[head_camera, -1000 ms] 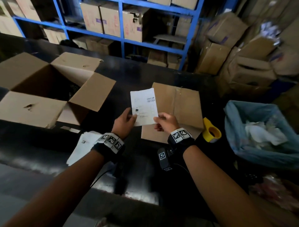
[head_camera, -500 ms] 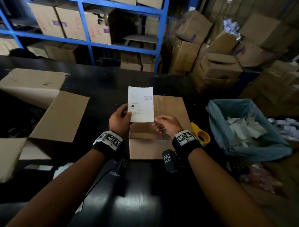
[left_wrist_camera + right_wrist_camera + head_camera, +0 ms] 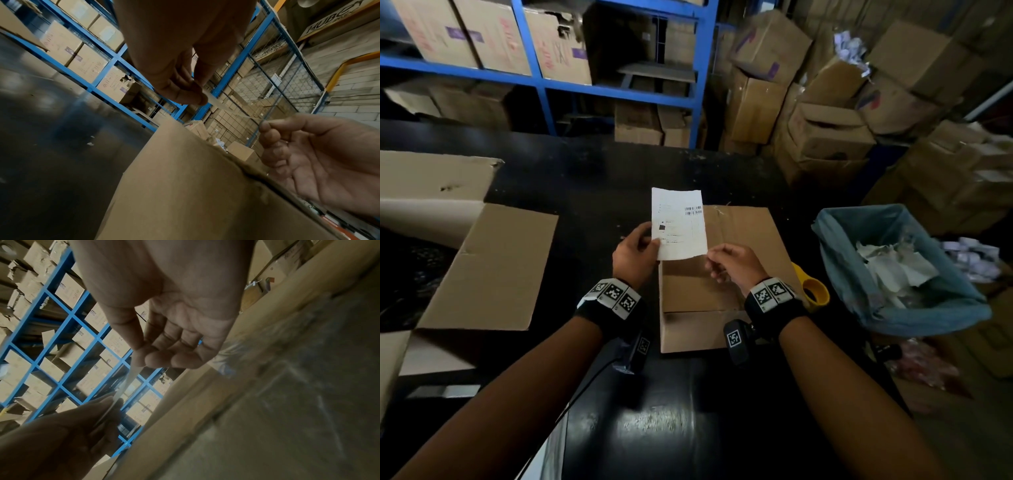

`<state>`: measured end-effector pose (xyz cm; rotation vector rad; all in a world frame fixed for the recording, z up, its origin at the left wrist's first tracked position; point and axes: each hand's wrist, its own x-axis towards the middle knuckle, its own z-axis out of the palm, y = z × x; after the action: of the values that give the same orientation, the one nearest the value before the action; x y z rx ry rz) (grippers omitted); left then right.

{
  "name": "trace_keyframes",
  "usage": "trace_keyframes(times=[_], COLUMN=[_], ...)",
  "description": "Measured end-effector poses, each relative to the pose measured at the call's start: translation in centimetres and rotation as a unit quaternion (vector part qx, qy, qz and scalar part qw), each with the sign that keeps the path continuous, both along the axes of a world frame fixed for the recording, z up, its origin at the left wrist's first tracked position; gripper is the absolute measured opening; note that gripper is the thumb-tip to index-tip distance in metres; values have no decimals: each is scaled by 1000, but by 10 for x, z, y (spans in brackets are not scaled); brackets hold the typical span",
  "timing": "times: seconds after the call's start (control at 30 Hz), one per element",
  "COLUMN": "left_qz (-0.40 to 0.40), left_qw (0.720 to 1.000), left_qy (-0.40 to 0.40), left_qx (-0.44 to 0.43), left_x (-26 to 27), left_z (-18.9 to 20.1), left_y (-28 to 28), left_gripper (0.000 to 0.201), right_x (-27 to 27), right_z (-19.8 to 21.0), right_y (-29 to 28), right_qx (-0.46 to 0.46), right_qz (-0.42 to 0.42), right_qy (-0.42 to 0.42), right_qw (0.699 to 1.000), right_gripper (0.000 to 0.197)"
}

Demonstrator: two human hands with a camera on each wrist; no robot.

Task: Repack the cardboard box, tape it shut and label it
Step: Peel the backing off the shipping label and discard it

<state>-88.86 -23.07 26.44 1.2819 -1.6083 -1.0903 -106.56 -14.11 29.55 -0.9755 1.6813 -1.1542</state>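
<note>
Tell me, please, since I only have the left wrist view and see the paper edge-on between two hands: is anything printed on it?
Observer: Yes. In the head view the label shows barcodes near its upper right and a dark square on its left side.
Operator: Thank you. Where does it sit relative to the box?
Observer: It is held above the near left part of the closed small box; the left hand and right hand pinch its lower corners.
Operator: Is the tape within reach?
Observer: A yellow tape roll lies just right of that box, beside the right wrist.
</note>
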Motion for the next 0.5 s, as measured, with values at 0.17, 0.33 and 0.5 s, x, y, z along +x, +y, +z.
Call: trace_keyframes(times=[0.17, 0.33, 0.5], left_qz=[-26, -31, -121], left_qw=[992, 996, 985], left_qy=[-122, -57, 105], left_qx=[9, -65, 64], left_x=[3, 4, 11], left_z=[-2, 6, 13], left_y=[-3, 5, 7], left_gripper=[51, 18, 19], right_x=[10, 23, 43], right_z=[10, 17, 14], right_y=[-13, -27, -40], right_qx=[-29, -46, -44], right_qz=[14, 56, 95], right_qy=[24, 55, 64], right_qw=[999, 996, 992], right_gripper=[13, 15, 8])
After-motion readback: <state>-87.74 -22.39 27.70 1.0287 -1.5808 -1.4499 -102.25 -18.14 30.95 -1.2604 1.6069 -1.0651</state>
